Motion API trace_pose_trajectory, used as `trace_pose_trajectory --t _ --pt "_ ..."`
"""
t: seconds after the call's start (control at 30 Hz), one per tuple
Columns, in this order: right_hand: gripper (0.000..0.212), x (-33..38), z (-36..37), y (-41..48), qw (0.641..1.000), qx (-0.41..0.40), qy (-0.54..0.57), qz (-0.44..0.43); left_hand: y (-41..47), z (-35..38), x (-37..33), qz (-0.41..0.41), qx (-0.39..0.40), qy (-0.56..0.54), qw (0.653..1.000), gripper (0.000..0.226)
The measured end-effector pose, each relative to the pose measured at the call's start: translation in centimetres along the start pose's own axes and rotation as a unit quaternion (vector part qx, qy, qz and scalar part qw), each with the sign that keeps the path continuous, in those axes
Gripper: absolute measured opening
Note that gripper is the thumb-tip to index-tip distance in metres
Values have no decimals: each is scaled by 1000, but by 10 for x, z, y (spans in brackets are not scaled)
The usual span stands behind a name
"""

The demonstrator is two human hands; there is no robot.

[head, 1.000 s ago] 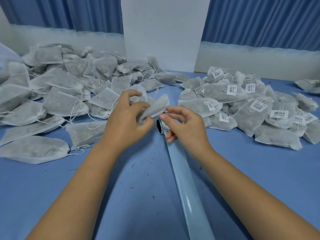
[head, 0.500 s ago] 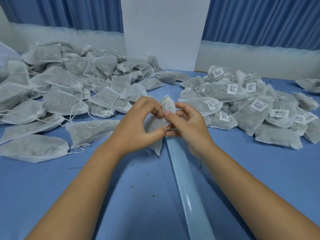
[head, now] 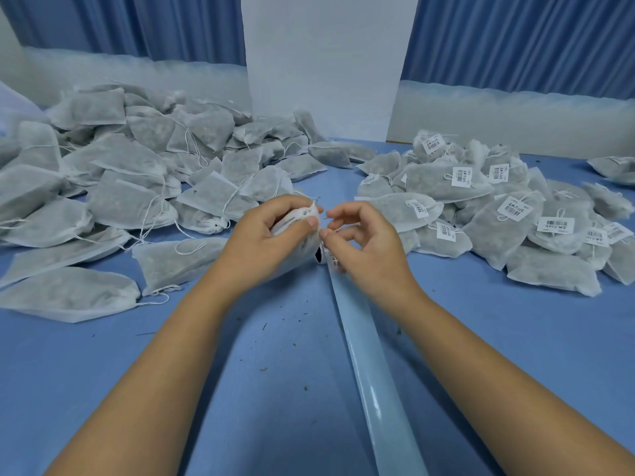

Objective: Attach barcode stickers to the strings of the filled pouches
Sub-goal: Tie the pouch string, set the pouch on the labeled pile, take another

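Note:
My left hand [head: 264, 238] grips a filled white pouch [head: 298, 218] at the middle of the blue table [head: 137, 372], its gathered top pointing right. My right hand [head: 364, 245] hovers just right of it, thumb and forefinger pinched close together near the pouch top; whether they hold the thin string I cannot tell. Under my right hand lies the sticker roll [head: 324, 258], and its pale backing strip [head: 371, 372] runs toward me. A heap of unlabelled pouches [head: 130, 187] covers the left. Pouches with barcode stickers [head: 508, 214] are piled on the right.
A white panel [head: 323, 63] stands behind the table between blue curtains [head: 515, 39]. Small dark crumbs lie scattered on the table surface between my forearms. One labelled pouch [head: 615, 166] lies apart at the far right edge.
My hands have drawn slightly apart. The pouch, held between both hands before, is now tucked in my left hand alone, and the sticker roll shows again beneath my right hand.

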State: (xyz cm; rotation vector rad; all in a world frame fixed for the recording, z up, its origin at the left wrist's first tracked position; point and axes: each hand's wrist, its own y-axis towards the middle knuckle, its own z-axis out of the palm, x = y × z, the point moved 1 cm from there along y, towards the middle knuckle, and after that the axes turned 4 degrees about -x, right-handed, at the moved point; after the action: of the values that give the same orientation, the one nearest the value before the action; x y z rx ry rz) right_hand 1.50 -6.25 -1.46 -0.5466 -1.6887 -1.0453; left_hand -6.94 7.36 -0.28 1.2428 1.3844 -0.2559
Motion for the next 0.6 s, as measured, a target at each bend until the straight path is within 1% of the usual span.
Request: trace_pose_trajectory --t 0.07,0.13,0.2,0.3,0.43,0.53,0.57,0.6 --pt "30 1 -4 2 999 1 -26 -23 -1 -1 -1 1 3 -7 1000 18" --pt "35 3 -5 3 999 35 -14 -21 -2 -2 -1 -8 11 -2 1000 24" --pt "32 5 -5 3 998 59 10 -14 -4 -2 -1 -21 20 4 1000 25" --pt "23 5 -4 2 997 69 15 -16 -6 -3 -5 -28 18 3 999 26" --pt "14 3 -8 5 997 66 26 2 -5 -8 -7 -25 29 24 999 12" --pt "8 0 -11 7 997 71 -18 -4 -5 -9 -6 -17 9 82 996 22" --pt "8 -1 -11 7 997 67 -44 -17 -6 -8 -7 1 5 113 994 20" --pt "8 -2 -11 6 995 61 -71 -34 -6 -7 -9 20 7 149 989 12"
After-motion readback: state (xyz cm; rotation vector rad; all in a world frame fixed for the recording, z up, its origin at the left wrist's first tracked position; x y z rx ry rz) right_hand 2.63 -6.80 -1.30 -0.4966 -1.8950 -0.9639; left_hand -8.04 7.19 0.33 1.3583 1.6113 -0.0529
